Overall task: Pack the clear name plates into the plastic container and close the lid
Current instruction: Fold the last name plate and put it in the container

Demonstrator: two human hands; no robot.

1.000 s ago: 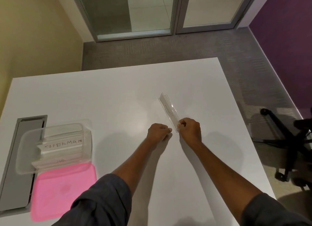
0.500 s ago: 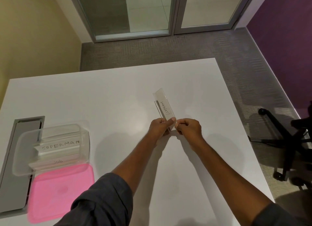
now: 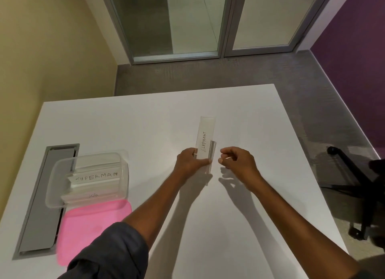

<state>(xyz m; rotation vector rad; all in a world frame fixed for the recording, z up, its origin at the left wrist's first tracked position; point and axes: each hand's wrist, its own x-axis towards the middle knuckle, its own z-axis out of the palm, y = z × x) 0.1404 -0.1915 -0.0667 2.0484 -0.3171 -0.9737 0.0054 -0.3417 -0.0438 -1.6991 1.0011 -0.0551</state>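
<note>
Smooth white table (image 3: 145,120), matte and square-cornered, filling most of the view from the near edge to the grey carpet beyond. Nearest at left, dark grey sleeve (image 3: 108,251) pushed up the forearm. Beside it, flat pink lid (image 3: 91,226), soft-cornered, lying on the tabletop partly over a long grey metal cable hatch (image 3: 39,206) set flush in the surface. Just beyond and touching the lid's far edge, clear plastic container (image 3: 87,178), rounded rectangular walls, open at the top, holding stacked name plates; uppermost card reading "SUPERMAN" (image 3: 95,177), a lower one too faint to read.

Further in, near the table's middle, left hand (image 3: 190,161) pinching the near end of a clear name plate (image 3: 205,140) between thumb and fingers; plate long, narrow, glossy, with a white card marked "ELEPHANT", its far end pointing away. Whether the plate is resting on the table, hard to tell. Right hand (image 3: 237,161) just beside, loosely curled, apart from the plate, gripping nothing.

Bare tabletop on all sides of the hands, widest toward the far and right edges. Off the right edge, black office chair base (image 3: 354,181) on the carpet. Farthest, aluminium-framed glass doors (image 3: 220,22) between a yellow wall and a purple wall.
</note>
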